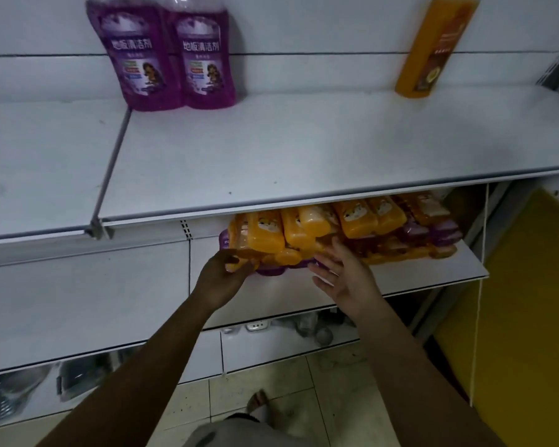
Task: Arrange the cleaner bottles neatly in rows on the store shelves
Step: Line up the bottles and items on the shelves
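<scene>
White steel store shelving, cleaner bottles upright above and heaped below.
Upper shelf (304,150) overhangs the lower shelf (417,272), where a pile of orange and purple bottles (359,221) lies flat. Two purple floor-cleaner bottles (136,62) stand touching at the upper back left, a tall orange bottle (433,50) well apart at the right. Right hand (342,272) is spread, straight fingers against the pile's front; left hand (223,272) curls round an orange bottle (239,261) at the pile's left end.

Room is left on the upper shelf (304,150) between purple bottles (165,59) and orange bottle (433,50); the lower shelf (400,275) is crowded by heaped bottles (352,227).
</scene>
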